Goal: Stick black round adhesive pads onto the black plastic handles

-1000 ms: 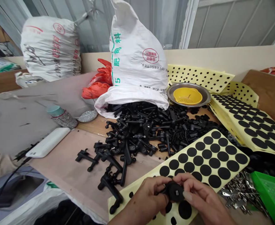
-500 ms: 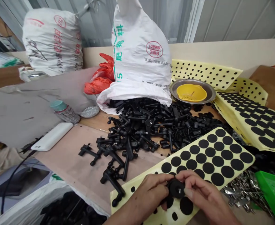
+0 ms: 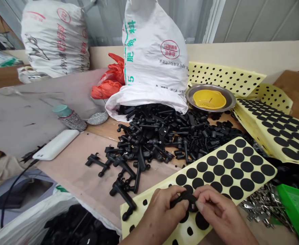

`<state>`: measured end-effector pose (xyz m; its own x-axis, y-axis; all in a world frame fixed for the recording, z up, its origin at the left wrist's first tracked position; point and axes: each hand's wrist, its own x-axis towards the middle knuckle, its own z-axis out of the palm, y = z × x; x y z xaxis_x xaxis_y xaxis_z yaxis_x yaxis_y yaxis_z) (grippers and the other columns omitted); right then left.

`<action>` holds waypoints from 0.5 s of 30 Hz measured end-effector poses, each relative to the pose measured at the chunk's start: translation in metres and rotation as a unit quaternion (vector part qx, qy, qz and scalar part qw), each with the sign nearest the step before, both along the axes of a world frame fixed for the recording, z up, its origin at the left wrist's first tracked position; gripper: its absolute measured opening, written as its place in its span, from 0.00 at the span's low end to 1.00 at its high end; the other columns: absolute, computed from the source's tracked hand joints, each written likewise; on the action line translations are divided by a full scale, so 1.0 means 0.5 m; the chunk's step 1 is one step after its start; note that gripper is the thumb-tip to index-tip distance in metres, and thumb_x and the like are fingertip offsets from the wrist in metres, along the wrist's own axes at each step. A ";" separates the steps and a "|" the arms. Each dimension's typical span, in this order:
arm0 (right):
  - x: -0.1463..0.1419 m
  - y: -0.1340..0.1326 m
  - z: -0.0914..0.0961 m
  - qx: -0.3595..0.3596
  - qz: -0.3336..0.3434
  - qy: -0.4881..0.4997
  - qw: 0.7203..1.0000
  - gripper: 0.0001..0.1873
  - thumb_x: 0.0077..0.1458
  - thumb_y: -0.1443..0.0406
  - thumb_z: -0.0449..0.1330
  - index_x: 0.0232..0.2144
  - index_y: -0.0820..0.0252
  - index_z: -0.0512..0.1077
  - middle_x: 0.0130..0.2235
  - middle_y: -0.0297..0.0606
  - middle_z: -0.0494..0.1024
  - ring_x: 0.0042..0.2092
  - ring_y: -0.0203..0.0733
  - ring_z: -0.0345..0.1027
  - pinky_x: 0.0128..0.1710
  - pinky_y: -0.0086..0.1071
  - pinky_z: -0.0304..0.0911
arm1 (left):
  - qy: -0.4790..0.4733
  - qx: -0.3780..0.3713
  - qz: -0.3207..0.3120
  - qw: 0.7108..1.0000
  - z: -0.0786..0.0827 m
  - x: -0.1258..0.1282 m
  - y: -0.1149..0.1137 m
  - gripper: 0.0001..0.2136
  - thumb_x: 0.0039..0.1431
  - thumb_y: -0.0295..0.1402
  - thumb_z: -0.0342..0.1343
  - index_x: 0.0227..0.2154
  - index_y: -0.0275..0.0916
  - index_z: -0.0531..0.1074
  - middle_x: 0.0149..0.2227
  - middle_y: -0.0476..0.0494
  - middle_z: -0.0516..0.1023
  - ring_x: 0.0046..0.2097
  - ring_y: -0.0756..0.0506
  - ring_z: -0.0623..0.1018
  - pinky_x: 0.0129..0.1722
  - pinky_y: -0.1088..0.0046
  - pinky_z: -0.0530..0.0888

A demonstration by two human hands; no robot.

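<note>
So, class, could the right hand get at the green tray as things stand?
Probably yes: the right hand is close to the green tray, with only low metal pieces between, though it must first release the black part it shares with the left hand.

Blk molded plastic part (image 3: 187, 200) w/ round head: I grip it w/ L hand (image 3: 164, 212) & R hand (image 3: 222, 214), stem partly hidden by L fingers. Held over yellow backing sheet (image 3: 149, 212), which carries rows of blk round pads (image 3: 202, 220); adjacent sheet overlaps it.
</note>
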<state>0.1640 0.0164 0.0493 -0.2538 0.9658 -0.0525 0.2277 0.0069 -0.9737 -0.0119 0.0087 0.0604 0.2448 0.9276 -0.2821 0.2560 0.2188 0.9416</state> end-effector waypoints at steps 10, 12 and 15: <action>-0.010 -0.019 0.009 -0.235 -0.052 0.160 0.957 0.16 0.47 0.54 0.64 0.27 0.62 0.79 0.32 0.43 0.79 0.32 0.43 0.72 0.35 0.33 0.68 | -0.060 0.008 0.047 0.997 -0.009 -0.010 -0.020 0.07 0.54 0.33 0.52 0.30 0.36 0.73 0.21 0.53 0.64 0.24 0.53 0.62 0.22 0.81 0.60; -0.010 -0.017 0.010 -0.265 -0.056 0.202 0.941 0.15 0.46 0.55 0.65 0.28 0.64 0.79 0.29 0.43 0.80 0.31 0.42 0.73 0.35 0.34 0.68 | -0.094 -0.008 0.057 0.994 -0.015 -0.016 -0.024 0.08 0.53 0.34 0.53 0.32 0.35 0.73 0.21 0.53 0.63 0.23 0.53 0.61 0.21 0.81 0.61; -0.015 -0.013 0.012 -0.265 -0.103 0.241 0.928 0.15 0.46 0.55 0.65 0.31 0.62 0.78 0.31 0.44 0.81 0.29 0.40 0.72 0.31 0.33 0.68 | -0.135 -0.036 0.082 0.987 -0.020 -0.026 -0.033 0.11 0.52 0.37 0.54 0.34 0.35 0.73 0.19 0.55 0.61 0.20 0.54 0.59 0.19 0.81 0.60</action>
